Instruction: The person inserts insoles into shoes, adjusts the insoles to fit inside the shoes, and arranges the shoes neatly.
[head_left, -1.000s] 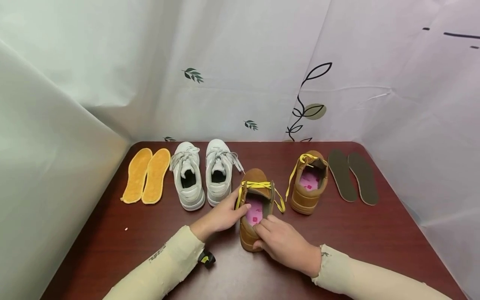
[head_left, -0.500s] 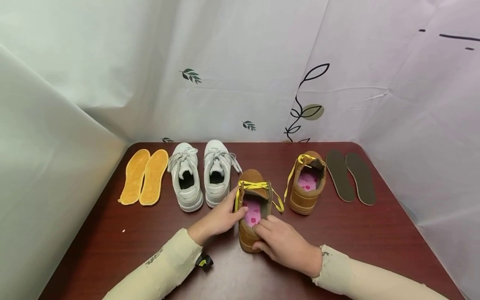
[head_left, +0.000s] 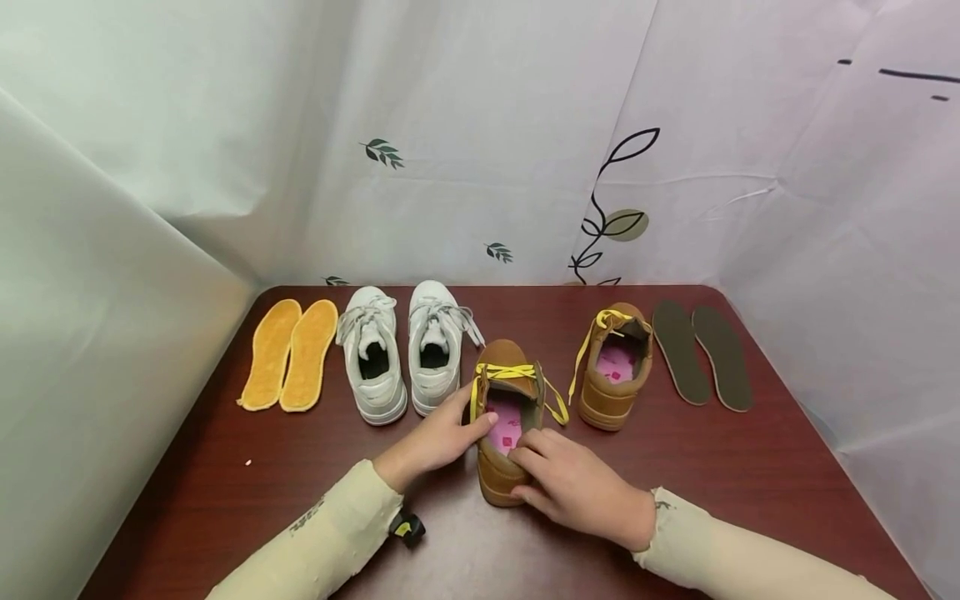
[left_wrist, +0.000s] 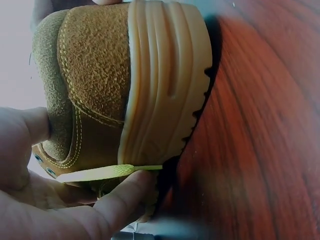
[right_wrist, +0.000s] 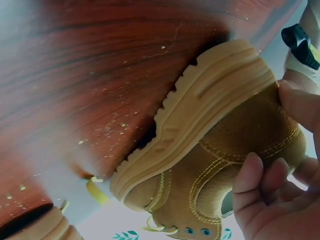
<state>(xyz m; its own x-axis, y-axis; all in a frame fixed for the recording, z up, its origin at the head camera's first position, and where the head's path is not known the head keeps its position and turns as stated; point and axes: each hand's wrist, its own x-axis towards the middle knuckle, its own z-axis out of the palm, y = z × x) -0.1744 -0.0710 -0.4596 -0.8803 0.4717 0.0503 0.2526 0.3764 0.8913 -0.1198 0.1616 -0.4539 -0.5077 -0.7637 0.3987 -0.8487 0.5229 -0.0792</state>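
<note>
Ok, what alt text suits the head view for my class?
A person's left grip and right grip hold a brown shoe with yellow laces at a dark red table. Left of the shoe are orange insoles and white shoes; right, another brown shoe and dark insoles.

The nearer brown, yellow-laced shoe (head_left: 496,473) stands upright on the table (head_left: 697,471)

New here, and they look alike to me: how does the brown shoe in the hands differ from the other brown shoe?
The held shoe sits closer to the person than the other shoe. The left hand and right hand grip the held shoe; no hand touches the other shoe. Both are brown, with yellow laces and pink showing inside.
</note>
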